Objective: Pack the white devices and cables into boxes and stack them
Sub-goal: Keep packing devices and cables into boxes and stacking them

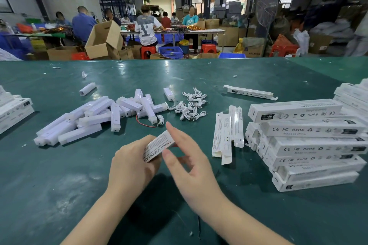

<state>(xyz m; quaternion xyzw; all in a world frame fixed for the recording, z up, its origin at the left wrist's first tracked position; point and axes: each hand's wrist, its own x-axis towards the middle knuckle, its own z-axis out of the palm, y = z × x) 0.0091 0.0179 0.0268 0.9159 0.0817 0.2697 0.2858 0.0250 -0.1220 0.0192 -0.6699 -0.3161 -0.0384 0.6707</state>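
Observation:
My left hand (131, 165) grips a white printed box (159, 145) from below, holding it above the green table (59, 195). My right hand (185, 157) touches the box's near end with thumb and straight fingers. A heap of white devices (95, 117) lies to the left of centre. A tangle of white cables (191, 105) lies behind the hands. Flat unfolded boxes (227, 131) lie to the right. Packed boxes form a stack (310, 145) at the right.
More stacked boxes sit at the left edge (14, 109) and the far right edge (352, 93). One long box (251, 92) lies alone behind the stack. A red wire (143, 123) lies by the devices. People work at tables far behind.

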